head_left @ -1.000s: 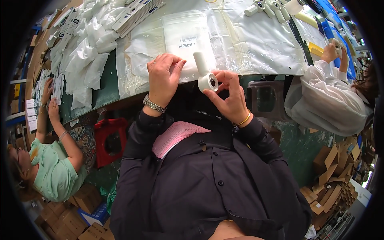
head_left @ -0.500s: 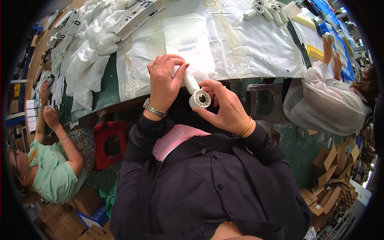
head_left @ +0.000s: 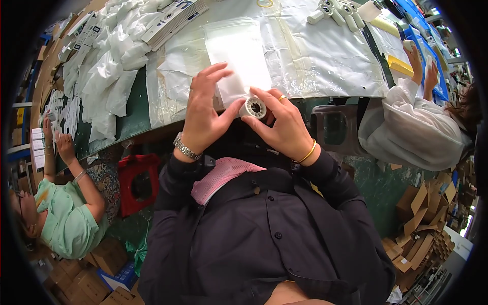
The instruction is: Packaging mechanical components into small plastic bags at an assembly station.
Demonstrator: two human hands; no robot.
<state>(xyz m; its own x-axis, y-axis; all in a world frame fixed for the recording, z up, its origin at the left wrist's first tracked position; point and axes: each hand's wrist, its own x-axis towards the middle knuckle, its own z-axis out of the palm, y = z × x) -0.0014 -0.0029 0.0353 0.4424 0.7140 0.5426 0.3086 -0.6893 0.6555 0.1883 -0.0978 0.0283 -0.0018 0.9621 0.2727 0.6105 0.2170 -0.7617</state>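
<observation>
My right hand (head_left: 284,122) grips a small white handheld fan (head_left: 248,111) by its round head, thumb and fingers on either side of the rim. The head's vaned face with a dark middle points up toward me; its handle is mostly hidden. Close by, my left hand (head_left: 207,104) has its fingers raised and spread, slightly blurred, with the thumb tip beside the fan's head. I cannot tell whether that thumb touches it. Just beyond both hands, flat white plastic bags (head_left: 236,46) lie on the table at its near edge.
Clear sheeting covers the table (head_left: 300,66). Crumpled white bags (head_left: 114,66) and stacked flat boxes (head_left: 175,20) lie left. Several similar fans (head_left: 338,14) sit at the back right. Co-workers sit left (head_left: 76,213) and right (head_left: 412,129). A red stool (head_left: 137,180) stands below the table.
My left hand has come off the fan's handle and its fingers have spread. My right hand has moved the fan up toward the bags. The bags' dark print no longer shows.
</observation>
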